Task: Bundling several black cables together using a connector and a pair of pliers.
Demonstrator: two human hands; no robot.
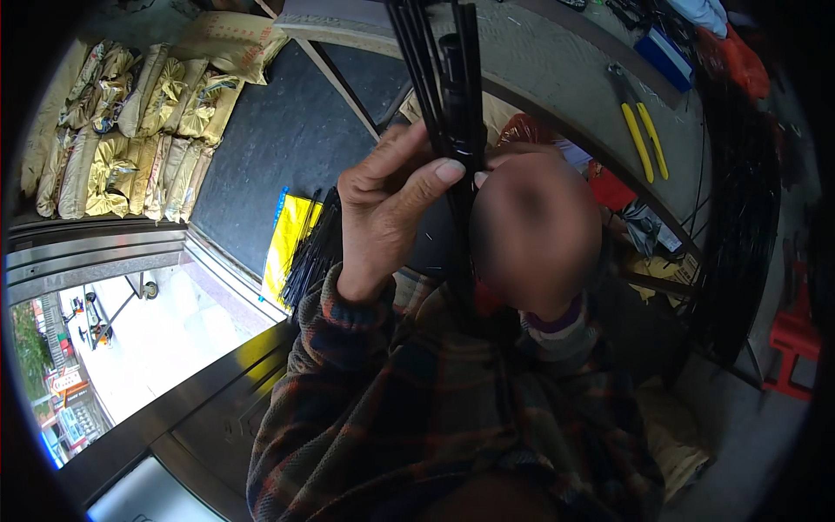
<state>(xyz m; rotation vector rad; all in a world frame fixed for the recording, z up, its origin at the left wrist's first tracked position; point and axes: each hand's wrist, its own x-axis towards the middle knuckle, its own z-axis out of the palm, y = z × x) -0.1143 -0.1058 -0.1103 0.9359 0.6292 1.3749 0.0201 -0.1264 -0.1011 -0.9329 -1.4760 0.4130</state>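
Note:
A bundle of thin black rods (416,61) stands upright in front of me, gathered around a thicker black tube (450,83) with a rounded top; it resembles a folded umbrella frame. My left hand (387,204) pinches the bundle from the left, thumb in front and fingers curled behind. From the other side, my right hand (537,226) meets it at the same height. Most of that hand is blurred, but its thumb tip and a finger show against the rods. The lower end of the bundle runs down toward my chest and is lost in the dark there.
More black rods (315,248) lie on a yellow bag (291,235) at the left. Wrapped brown packages (130,130) are stacked at far left. Yellow-handled pliers (644,143) and a blue box (663,59) rest on the grey workbench (557,65). A red stool (793,335) stands at right.

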